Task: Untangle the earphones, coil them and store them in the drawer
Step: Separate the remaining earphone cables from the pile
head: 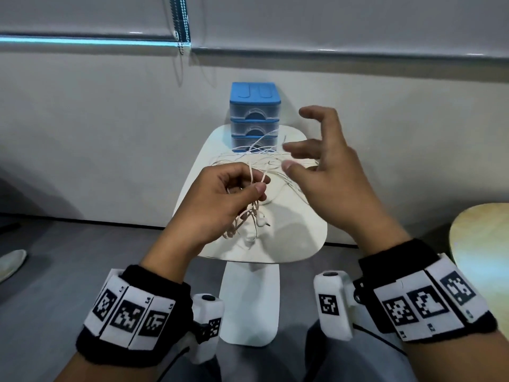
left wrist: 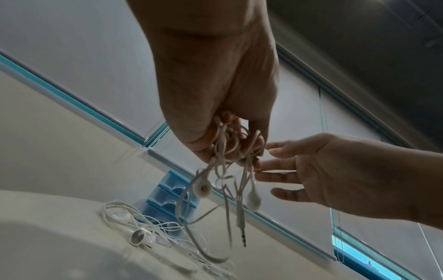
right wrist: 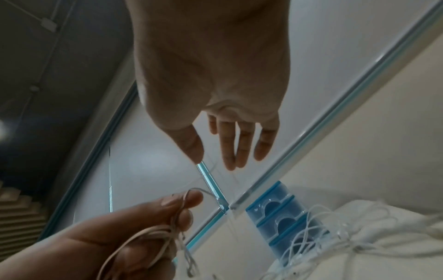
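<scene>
My left hand (head: 257, 181) pinches a tangled bunch of cream earphones (head: 249, 219) above the small white table (head: 297, 227). In the left wrist view, two earbuds and the jack plug of the cream earphones (left wrist: 225, 181) dangle below my left hand (left wrist: 235, 151). My right hand (head: 287, 157) hovers just right of it with its fingers spread, holding nothing. A second, white earphone tangle (head: 264, 154) lies on the table in front of the blue drawer unit (head: 254, 111), whose three clear drawers are closed. The right wrist view shows that white earphone tangle (right wrist: 335, 233) by the blue drawer unit (right wrist: 280, 214).
The drawer unit stands at the table's far edge against the wall. A round wooden tabletop (head: 479, 244) is at the right. A beaded blind chain (head: 180, 23) hangs above on the left. A shoe (head: 11, 263) lies on the grey floor at far left.
</scene>
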### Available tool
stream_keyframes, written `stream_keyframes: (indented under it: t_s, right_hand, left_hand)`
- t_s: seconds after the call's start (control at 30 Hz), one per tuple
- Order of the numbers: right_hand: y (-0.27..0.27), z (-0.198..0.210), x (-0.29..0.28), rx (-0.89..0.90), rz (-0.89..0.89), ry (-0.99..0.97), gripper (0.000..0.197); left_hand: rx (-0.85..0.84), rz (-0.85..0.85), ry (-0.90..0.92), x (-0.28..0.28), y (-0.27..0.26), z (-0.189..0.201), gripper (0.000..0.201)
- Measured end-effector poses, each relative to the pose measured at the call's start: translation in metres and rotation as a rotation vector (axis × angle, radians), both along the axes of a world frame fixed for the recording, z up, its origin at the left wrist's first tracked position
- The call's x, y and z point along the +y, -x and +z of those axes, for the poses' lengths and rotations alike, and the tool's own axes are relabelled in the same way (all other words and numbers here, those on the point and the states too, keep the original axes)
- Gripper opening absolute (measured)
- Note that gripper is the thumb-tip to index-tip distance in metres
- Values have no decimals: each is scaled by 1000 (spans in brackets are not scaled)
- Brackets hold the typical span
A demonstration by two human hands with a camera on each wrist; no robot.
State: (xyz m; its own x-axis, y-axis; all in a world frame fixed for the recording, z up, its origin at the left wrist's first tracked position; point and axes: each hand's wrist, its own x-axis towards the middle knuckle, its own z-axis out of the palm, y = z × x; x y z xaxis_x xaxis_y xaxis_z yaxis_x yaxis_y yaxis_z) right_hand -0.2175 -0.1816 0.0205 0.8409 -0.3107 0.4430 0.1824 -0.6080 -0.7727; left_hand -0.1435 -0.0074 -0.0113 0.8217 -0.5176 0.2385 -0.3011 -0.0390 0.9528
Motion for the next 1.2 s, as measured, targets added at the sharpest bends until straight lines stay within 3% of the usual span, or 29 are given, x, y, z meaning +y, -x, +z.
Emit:
stream_keyframes:
  t_s: [0.07, 0.2, 0.5, 0.63, 0.73, 0.83, 1.03, 1.1, 1.2]
  right_hand:
    - [1, -5, 3, 38, 138, 26, 54]
    - [-6, -12, 9, 142, 317, 45, 28]
    - [-14, -11, -1, 119, 269, 135, 9]
    - [-15, -9, -5, 116, 202, 208, 12]
    - [-16, -6, -7, 52, 171, -34, 15]
    - [-15, 1, -1, -3, 185, -453, 11]
    - [-6, 11, -1, 100, 475, -1137, 11]
    - [-6, 12, -1, 133, 475, -1188, 13]
    - [-7, 13, 2, 139, 314, -957, 22]
  left_hand:
    - [16, 1, 43, -2, -1, -1, 7]
    - [-7, -12, 55, -5, -5, -2, 15]
    - [-11, 26, 57, 1, -7, -2, 8]
    - [31, -12, 86, 4, -6, -1, 6]
    - [35, -25, 66, 6, -7, 0, 6]
    - [24, -36, 54, 8, -6, 4, 4]
    - [46, -159, 149, 5, 1, 9, 5]
    - [63, -186, 158, 4, 2, 9, 4]
    - [91, -191, 176, 3, 1, 8, 8]
